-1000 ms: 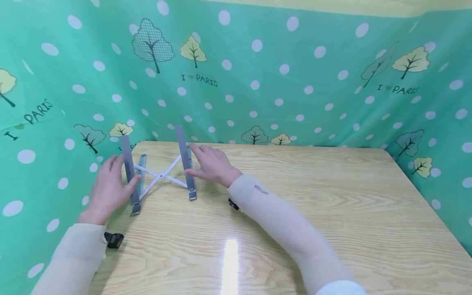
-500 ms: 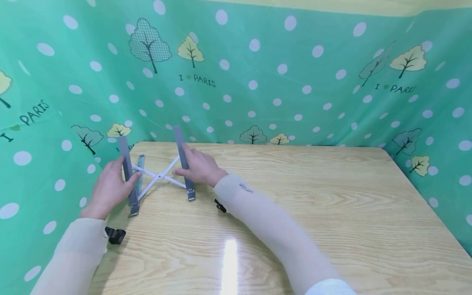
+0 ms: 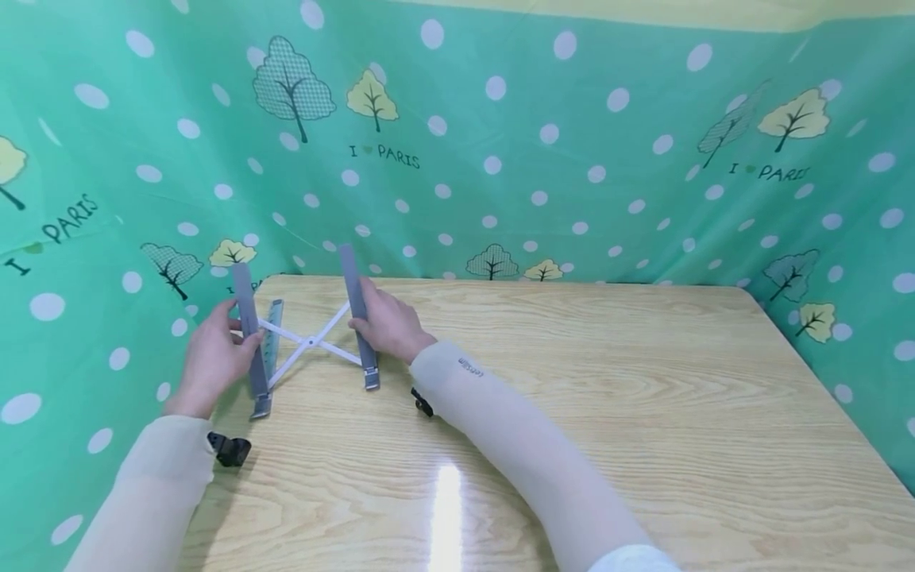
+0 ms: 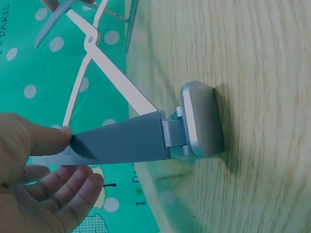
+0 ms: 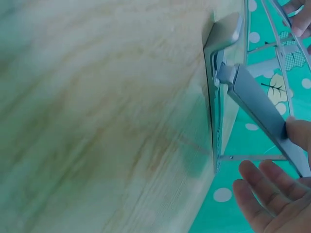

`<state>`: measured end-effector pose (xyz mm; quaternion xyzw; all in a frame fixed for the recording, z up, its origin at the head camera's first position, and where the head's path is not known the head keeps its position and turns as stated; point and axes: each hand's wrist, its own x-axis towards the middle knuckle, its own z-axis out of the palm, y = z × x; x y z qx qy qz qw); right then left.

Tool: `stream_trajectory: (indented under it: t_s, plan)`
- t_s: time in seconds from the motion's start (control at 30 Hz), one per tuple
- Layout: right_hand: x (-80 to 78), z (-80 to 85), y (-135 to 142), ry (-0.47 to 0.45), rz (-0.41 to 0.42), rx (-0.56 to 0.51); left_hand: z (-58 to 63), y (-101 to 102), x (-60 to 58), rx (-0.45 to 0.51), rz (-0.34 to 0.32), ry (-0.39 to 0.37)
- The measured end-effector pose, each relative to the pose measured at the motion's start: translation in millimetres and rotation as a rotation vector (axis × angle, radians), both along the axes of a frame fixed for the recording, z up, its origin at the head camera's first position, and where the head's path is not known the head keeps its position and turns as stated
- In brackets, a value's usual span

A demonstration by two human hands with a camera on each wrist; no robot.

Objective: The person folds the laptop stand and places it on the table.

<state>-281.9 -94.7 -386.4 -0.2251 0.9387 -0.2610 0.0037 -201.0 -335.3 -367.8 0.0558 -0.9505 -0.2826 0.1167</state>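
Note:
A grey metal folding laptop stand (image 3: 311, 342) stands unfolded at the table's left, its two support arms raised and joined by a crossed brace. My left hand (image 3: 210, 361) pinches the left support arm (image 4: 121, 141), thumb on one face and fingers at the other. On the opposite side, my right hand (image 3: 389, 322) holds the right support arm (image 5: 262, 107) between thumb and fingers. The left wrist view shows a front hook (image 4: 201, 119) close to the tabletop. In the right wrist view, a base rail (image 5: 216, 116) lies along the table.
The wood-grain table (image 3: 608, 397) extends to the right under both forearms. A green dotted curtain (image 3: 572, 159) hangs behind it and along the left side, close to my left hand. Black wrist cameras (image 3: 230, 450) sit under the sleeves.
My right hand has shifted slightly left and toward me, now gripping the right support arm. My left fingers have moved from spread along the left arm to a pinch. The stand keeps its place.

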Motion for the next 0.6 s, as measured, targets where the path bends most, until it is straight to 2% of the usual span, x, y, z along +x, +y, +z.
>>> stream_trajectory:
  t_s: [0.3,0.6]
  plan:
    - [5.4,3.0,-1.9,-0.019,-0.021,-0.018,-3.1,0.8,-0.7,0.042,0.005,-0.008]
    - [8.7,2.9,-4.0,-0.033,-0.023,-0.004,-5.3,-1.6,2.0,0.026,0.024,-0.02]
